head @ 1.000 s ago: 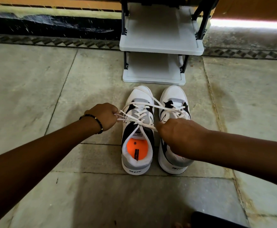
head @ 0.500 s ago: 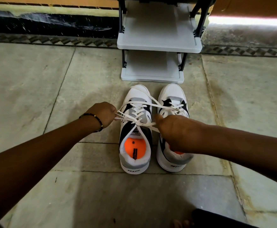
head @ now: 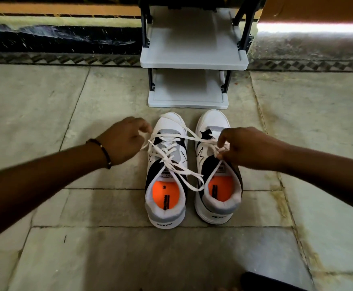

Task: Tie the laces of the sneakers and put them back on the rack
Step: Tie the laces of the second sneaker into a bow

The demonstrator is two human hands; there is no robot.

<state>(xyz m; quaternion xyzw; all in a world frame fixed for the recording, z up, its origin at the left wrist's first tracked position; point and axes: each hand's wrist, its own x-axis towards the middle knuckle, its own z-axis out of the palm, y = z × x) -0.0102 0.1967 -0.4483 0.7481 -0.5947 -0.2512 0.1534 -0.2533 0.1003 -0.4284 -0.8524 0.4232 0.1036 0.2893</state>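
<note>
Two white, black and grey sneakers with orange insoles stand side by side on the stone floor, toes toward the rack. The left sneaker has loose white laces stretched across it and over the right sneaker. My left hand, with a dark beaded bracelet at the wrist, pinches a lace end just left of the left sneaker. My right hand rests over the tongue of the right sneaker, its fingertips pinched on a lace. A grey two-tier shoe rack with black posts stands right behind the toes, both shelves bare.
The floor is large grey stone slabs with dark joints. A dark wall base with a patterned border strip runs behind the rack. A black object and a bit of a foot show at the bottom edge.
My right hand has lifted off the right sneaker's heel and moved forward to its tongue, uncovering the orange insole. My left hand slid slightly away, and the laces hang looser.
</note>
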